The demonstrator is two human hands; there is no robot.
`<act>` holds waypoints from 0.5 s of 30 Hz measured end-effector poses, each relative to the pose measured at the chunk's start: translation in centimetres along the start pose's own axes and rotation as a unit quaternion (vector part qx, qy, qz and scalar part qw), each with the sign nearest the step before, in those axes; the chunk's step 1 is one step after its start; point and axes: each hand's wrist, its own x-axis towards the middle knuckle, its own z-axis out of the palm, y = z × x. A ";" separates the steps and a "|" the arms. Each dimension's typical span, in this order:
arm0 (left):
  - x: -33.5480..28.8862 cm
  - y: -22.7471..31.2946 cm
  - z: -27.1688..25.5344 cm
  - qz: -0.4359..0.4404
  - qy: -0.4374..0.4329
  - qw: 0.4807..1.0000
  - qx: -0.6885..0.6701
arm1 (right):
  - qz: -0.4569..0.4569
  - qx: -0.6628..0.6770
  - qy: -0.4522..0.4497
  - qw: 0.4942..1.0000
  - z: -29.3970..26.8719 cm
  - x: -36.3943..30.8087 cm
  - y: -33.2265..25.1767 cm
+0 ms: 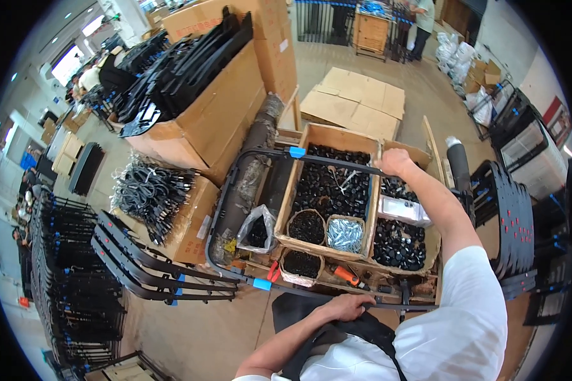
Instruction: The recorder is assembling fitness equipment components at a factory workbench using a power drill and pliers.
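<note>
A black U-shaped tube frame [215,219] with blue tape bands lies across the workbench, its bend toward the left. My left hand [346,307] is closed around its near tube at the bench's front edge. My right hand [394,162] grips the far tube near its end, over the box wall. Under the frame sits a wooden box [288,206] of black plastic parts [330,193]. Inside it, small cartons hold silver bolts [344,235] and small dark pieces [306,227]. Black caps [397,244] fill the right compartment, beside a white box [403,209].
An orange-handled tool [346,275] and a red-handled tool [274,271] lie along the bench front. Stacked black frames [152,267] stand left, with bundled black cords [156,193] on a carton. More frames [511,228] are at right. A person [421,25] stands far back.
</note>
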 end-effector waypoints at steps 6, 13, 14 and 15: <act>2.6 -0.8 2.2 0.068 -0.004 0.998 0.015 | 0.041 0.048 0.053 0.997 5.5 0.8 4.4; 1.8 -0.7 1.4 0.058 0.013 0.998 -0.014 | 0.000 0.085 0.106 0.991 6.4 0.7 4.3; 1.5 -0.4 0.8 0.061 0.017 0.997 -0.045 | 0.014 0.073 0.103 0.992 6.9 0.9 4.5; 1.4 -0.3 0.4 0.072 0.013 0.994 -0.075 | 0.030 0.060 0.099 0.993 6.8 1.2 4.7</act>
